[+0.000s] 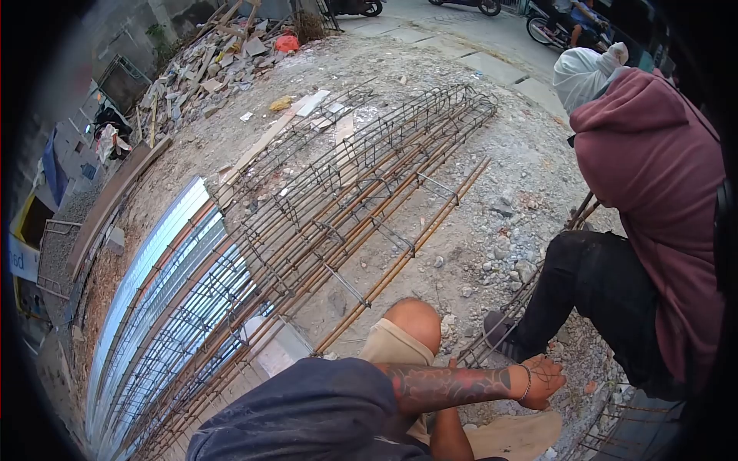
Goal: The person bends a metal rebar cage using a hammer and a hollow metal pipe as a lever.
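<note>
My left hand, a bracelet at its wrist, reaches to the right beyond my knee. Its fingers are curled, and what they hold is too small to make out. Thin dark lines show over its back. Beneath my tattooed left forearm, my right hand is mostly hidden; only a bit of it shows beside some thin bars. A co-worker's shoe is just above my left hand. Long cages of tied rusty rebar lie on the ground in front of me.
At the right crouches a co-worker in a maroon hooded top. Shiny corrugated metal sheets lie under rebar at the left. A rubble heap stands at the upper left. Motorbikes are on the road behind. More rebar lies lower right.
</note>
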The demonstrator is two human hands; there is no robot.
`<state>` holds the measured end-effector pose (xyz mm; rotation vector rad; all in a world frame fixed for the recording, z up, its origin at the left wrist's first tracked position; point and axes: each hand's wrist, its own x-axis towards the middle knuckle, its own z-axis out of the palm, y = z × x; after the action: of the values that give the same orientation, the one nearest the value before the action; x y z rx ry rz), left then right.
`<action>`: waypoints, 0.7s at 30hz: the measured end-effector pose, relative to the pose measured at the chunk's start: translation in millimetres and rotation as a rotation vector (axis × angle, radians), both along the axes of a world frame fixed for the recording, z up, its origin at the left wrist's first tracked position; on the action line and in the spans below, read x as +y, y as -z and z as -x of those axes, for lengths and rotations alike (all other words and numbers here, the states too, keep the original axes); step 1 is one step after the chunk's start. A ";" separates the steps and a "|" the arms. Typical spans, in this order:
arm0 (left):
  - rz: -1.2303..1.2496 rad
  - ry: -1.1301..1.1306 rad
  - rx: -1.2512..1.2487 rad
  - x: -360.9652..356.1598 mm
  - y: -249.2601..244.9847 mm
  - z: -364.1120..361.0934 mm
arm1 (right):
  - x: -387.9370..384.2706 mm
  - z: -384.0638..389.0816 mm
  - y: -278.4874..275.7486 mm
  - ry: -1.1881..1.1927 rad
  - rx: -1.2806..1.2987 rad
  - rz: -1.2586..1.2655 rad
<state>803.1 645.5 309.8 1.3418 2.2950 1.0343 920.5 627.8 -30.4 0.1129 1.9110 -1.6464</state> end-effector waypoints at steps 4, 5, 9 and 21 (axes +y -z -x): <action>-0.033 -0.024 0.028 1.2 6.0 -1.8 | -7.5 4.7 -2.5 0.006 0.007 0.003; -0.023 -0.025 0.032 -0.4 4.2 -1.7 | -9.0 4.8 -4.7 0.009 0.006 0.003; 0.018 -0.020 0.037 -1.7 0.4 -2.6 | -19.3 11.9 -8.1 0.064 -0.020 -0.015; 0.027 0.039 -0.039 -16.8 -25.5 1.4 | -12.4 15.5 -3.4 0.414 -0.151 -0.117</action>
<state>801.8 628.7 335.3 1.3385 2.2381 1.0052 905.0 615.5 -26.9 0.7010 1.9560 -1.7218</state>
